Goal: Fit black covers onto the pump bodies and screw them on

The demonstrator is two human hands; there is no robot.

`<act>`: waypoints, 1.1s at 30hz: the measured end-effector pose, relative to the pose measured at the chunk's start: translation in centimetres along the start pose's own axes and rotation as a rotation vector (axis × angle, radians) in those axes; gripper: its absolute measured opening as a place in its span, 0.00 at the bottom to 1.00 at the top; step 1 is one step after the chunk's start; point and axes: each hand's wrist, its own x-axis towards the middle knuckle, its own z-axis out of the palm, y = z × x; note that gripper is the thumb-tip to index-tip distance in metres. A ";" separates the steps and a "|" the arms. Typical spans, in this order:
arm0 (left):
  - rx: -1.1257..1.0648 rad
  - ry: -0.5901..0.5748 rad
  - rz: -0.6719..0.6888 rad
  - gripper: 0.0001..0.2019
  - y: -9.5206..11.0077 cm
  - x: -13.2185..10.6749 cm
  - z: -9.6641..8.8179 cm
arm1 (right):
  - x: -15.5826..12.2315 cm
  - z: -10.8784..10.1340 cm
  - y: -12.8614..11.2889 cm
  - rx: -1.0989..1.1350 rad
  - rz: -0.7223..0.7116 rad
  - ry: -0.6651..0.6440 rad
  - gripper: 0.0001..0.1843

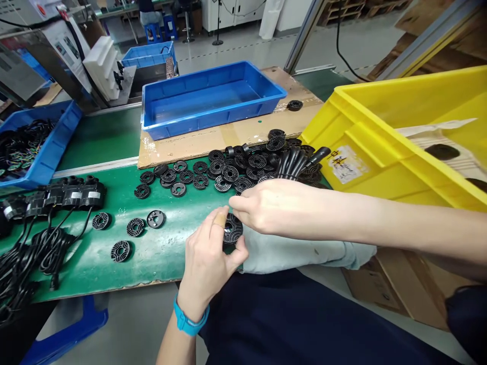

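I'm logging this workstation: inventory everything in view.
Bench: one, green, centre left
Held disc: one, black, front centre
Loose discs: many, black, across bench
Cabled housings: several, black, bench left
Crate: one, yellow, right
Bundled cables: several, black, beside crate
Bins: at least three, blue, left and centre
Cardboard sheet: one, brown, under centre bin
Cloth: one, pale blue, front edge
Stools: two, blue, far back
Wristband: one, blue, left wrist
Left hand: one, holding disc
Right hand: one, at disc

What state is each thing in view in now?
Left hand: gripping the black disc
Black disc: held, patterned face showing
Right hand: beside the disc, grasp unclear
Loose discs: scattered and heaped
Black cables: coiled
Large blue bin: upright, open-topped
Yellow bin: open-topped
Pale cloth: rumpled
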 end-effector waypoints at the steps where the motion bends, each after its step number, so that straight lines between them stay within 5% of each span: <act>1: 0.000 0.008 0.000 0.22 0.0 0.0 0.2 | 0.1 0.0 0.0 -0.004 -0.004 -0.002 0.13; 15: -0.234 0.120 0.009 0.18 -0.7 0.0 2.9 | 0.3 -0.8 -0.2 0.058 0.007 -0.051 0.15; 20: -0.321 0.234 0.055 0.16 -0.9 0.4 3.8 | 0.1 -0.8 -0.3 0.111 0.046 0.062 0.15; 25: -0.370 0.232 -0.019 0.09 -0.8 0.2 4.0 | 0.2 -1.5 -0.5 0.085 -0.008 -0.001 0.14; 33: -0.354 0.304 -0.120 0.12 0.3 0.6 4.4 | 0.2 -1.1 -0.5 0.059 0.009 -0.047 0.13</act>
